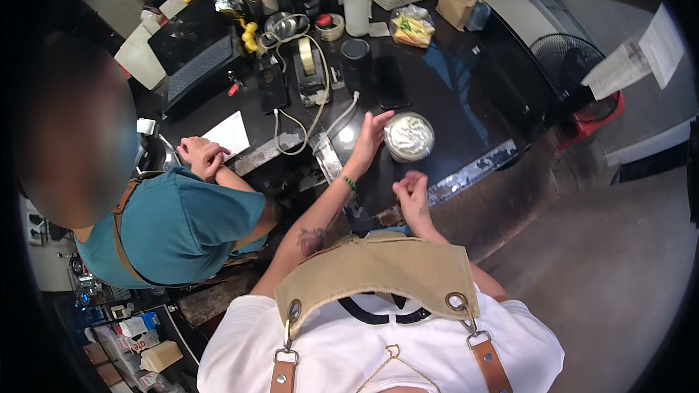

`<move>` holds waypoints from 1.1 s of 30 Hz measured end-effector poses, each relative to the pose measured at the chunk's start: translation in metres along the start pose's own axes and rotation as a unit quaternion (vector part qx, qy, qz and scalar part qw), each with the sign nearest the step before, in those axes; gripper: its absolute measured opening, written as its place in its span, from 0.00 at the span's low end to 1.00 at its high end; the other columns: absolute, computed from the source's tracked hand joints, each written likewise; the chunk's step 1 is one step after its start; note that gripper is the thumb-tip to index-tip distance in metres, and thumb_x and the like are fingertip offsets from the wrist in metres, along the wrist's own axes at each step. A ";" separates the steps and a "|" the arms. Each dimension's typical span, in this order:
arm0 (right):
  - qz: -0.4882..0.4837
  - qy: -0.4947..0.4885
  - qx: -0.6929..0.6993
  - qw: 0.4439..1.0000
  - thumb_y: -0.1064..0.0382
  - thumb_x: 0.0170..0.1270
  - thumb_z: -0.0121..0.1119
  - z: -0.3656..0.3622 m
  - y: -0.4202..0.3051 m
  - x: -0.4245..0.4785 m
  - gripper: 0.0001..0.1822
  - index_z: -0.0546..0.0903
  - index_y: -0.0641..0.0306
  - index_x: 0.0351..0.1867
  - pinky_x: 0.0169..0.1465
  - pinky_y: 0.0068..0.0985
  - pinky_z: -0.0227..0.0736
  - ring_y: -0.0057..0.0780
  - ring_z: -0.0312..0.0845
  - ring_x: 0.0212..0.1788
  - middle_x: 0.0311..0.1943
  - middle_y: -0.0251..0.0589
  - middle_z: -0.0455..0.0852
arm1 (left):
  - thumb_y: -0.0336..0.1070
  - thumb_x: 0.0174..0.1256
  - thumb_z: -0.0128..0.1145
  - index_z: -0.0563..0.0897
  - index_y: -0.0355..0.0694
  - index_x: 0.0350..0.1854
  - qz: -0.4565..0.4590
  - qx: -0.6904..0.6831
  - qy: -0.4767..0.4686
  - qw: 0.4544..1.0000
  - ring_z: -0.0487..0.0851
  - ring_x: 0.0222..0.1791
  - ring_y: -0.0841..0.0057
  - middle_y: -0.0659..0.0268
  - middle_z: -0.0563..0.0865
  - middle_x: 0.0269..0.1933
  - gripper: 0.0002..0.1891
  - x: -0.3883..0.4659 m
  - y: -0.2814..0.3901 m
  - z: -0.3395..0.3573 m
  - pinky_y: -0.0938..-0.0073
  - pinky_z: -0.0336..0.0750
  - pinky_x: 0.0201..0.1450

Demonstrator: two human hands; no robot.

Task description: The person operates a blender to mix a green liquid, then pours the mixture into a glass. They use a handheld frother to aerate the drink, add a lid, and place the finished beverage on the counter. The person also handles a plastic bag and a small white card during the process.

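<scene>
A clear cup topped with whipped cream (pixel 409 136) stands on the black counter in front of me. Beside its left rim is my left hand (pixel 373 136), fingers extended and thumb side near the cup; whether it touches the cup is hard to tell. My right hand (pixel 413 191), its fingers curled, is just below the cup near the counter's edge, apart from it. Nothing shows in the right hand, though the inside of its fingers is partly hidden. Behind the cup lie a black smartphone (pixel 391 82) and a black lidded container (pixel 355 52).
A co-worker in a teal shirt (pixel 185 224) leans on the counter at left, hands by white paper (pixel 232 134). A tape dispenser (pixel 314 84), cables, a laptop (pixel 199 65), a white bottle (pixel 356 0) and a wrapped food packet (pixel 412 27) stand farther back. A black fan (pixel 568 68) is at right.
</scene>
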State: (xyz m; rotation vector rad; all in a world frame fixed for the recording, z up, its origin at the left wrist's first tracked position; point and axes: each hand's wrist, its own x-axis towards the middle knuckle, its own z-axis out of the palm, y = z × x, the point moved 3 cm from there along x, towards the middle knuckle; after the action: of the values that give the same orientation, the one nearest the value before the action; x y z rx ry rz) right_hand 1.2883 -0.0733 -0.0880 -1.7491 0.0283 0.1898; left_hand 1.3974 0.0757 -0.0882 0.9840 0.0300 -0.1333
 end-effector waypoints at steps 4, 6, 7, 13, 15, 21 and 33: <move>-0.052 -0.198 0.101 0.974 0.64 0.73 0.50 0.053 -0.037 0.026 0.10 0.78 0.68 0.37 0.33 0.22 0.71 0.18 0.74 0.28 0.26 0.33 0.79 | 0.55 0.78 0.38 0.75 0.34 0.59 0.081 -0.023 0.117 0.990 0.83 0.48 0.72 0.61 0.84 0.48 0.27 -0.019 0.063 -0.046 0.72 0.77 0.54; -0.117 -0.159 0.081 0.977 0.68 0.72 0.47 0.091 -0.076 0.056 0.09 0.77 0.68 0.46 0.39 0.27 0.74 0.28 0.77 0.33 0.32 0.40 0.80 | 0.46 0.78 0.40 0.75 0.33 0.57 0.098 0.017 0.232 0.968 0.83 0.46 0.74 0.61 0.84 0.47 0.21 -0.011 0.083 -0.081 0.73 0.79 0.53; -0.229 -0.090 0.033 0.969 0.70 0.70 0.47 0.112 -0.086 0.082 0.10 0.76 0.68 0.48 0.44 0.30 0.74 0.35 0.78 0.38 0.36 0.44 0.80 | 0.48 0.78 0.40 0.76 0.33 0.57 0.086 0.047 0.249 0.964 0.83 0.47 0.73 0.60 0.84 0.47 0.22 -0.007 0.091 -0.093 0.72 0.78 0.54; -0.166 0.110 -0.092 0.976 0.52 0.68 0.54 0.187 -0.106 0.195 0.21 0.74 0.69 0.52 0.63 0.45 0.61 0.58 0.67 0.58 0.52 0.61 0.73 | 0.60 0.78 0.32 0.79 0.36 0.52 -0.010 0.006 0.191 0.982 0.86 0.41 0.72 0.62 0.86 0.44 0.31 0.013 0.103 -0.121 0.71 0.81 0.46; -0.074 0.089 -0.115 0.987 0.47 0.68 0.53 0.192 -0.108 0.208 0.23 0.79 0.69 0.48 0.64 0.45 0.61 0.59 0.67 0.58 0.52 0.61 0.74 | 0.64 0.76 0.31 0.78 0.35 0.53 -0.031 -0.006 0.161 0.986 0.85 0.41 0.72 0.61 0.85 0.45 0.34 0.014 0.103 -0.126 0.71 0.80 0.47; -0.018 0.054 -0.124 0.991 0.48 0.58 0.67 0.190 -0.130 0.227 0.16 0.89 0.59 0.34 0.55 0.40 0.72 0.49 0.73 0.54 0.48 0.54 0.80 | 0.71 0.72 0.30 0.75 0.31 0.55 -0.042 -0.017 0.108 0.993 0.86 0.44 0.69 0.57 0.85 0.47 0.41 0.023 0.106 -0.133 0.67 0.80 0.51; -0.113 -0.077 -0.009 0.991 0.56 0.57 0.71 0.088 -0.092 0.000 0.13 0.86 0.64 0.24 0.35 0.28 0.65 0.30 0.72 0.27 0.23 0.39 0.78 | 0.75 0.66 0.41 0.75 0.29 0.59 -0.076 -0.014 0.117 0.990 0.83 0.50 0.69 0.57 0.82 0.55 0.45 0.018 0.114 -0.124 0.67 0.77 0.55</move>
State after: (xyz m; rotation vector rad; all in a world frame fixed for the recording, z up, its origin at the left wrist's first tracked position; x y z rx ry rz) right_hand 1.2900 0.0300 -0.0136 -1.7357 -0.2834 0.1581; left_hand 1.4342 0.2390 -0.0638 0.9641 0.3220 -0.1572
